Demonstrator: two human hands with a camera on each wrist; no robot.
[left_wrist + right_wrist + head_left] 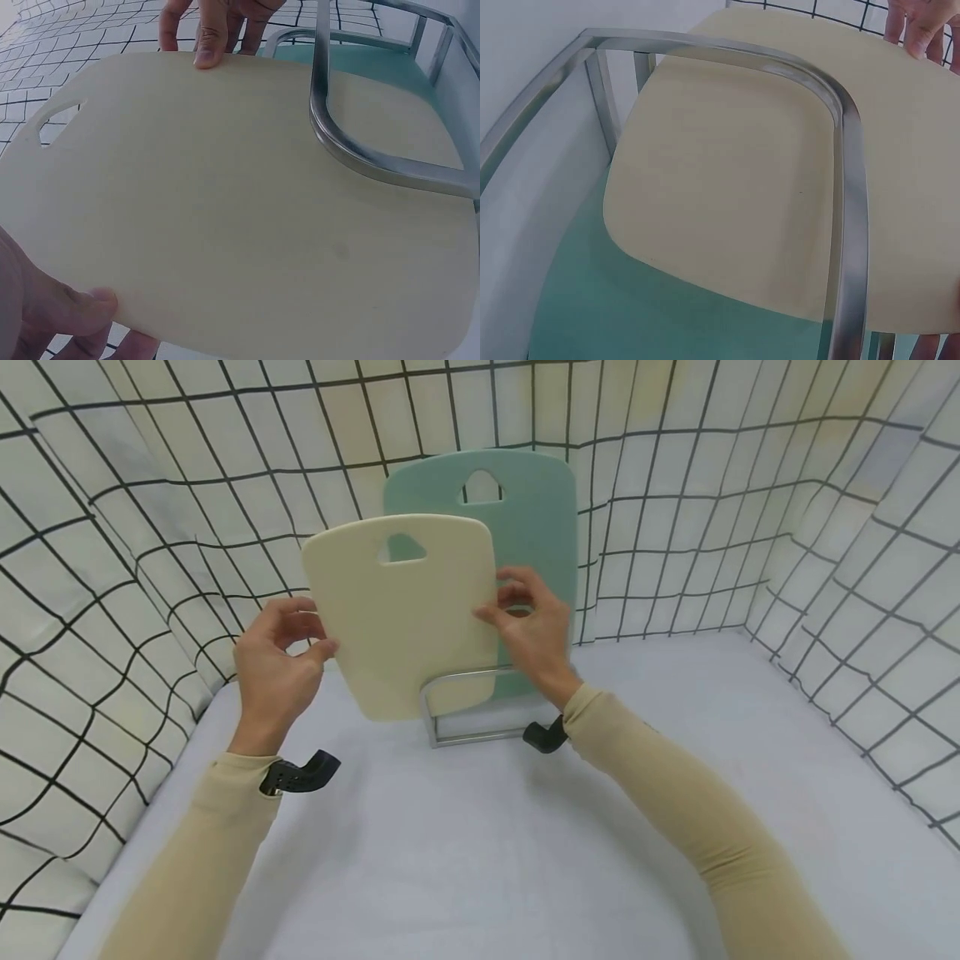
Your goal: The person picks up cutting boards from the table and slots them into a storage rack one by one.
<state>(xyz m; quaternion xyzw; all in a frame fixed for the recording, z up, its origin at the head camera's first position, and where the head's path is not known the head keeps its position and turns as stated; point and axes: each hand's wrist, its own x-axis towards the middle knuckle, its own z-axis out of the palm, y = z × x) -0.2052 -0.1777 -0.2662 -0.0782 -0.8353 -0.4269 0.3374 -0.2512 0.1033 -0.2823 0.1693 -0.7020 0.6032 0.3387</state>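
Note:
A cream cutting board (pixel 405 618) with a handle hole is held upright and slightly tilted between both hands. My left hand (pixel 277 668) pinches its left edge, thumb on the front face. At the right edge, my right hand (pixel 532 627) grips the board with its thumb in front and fingers behind. The board's lower right part lies behind the front loop of a metal rack (pixel 480 737), while its lower left corner sticks out past the rack. Behind it, a larger green cutting board (pixel 536 535) stands in the rack. In the right wrist view, the cream board (pixel 720 172) overlaps the green one (pixel 645 315).
The rack stands on a white-covered table (pixel 450 852). A white cloth with a black grid pattern (pixel 675 510) rises behind and along both sides. Black wrist devices (pixel 300 772) are worn at both sleeves.

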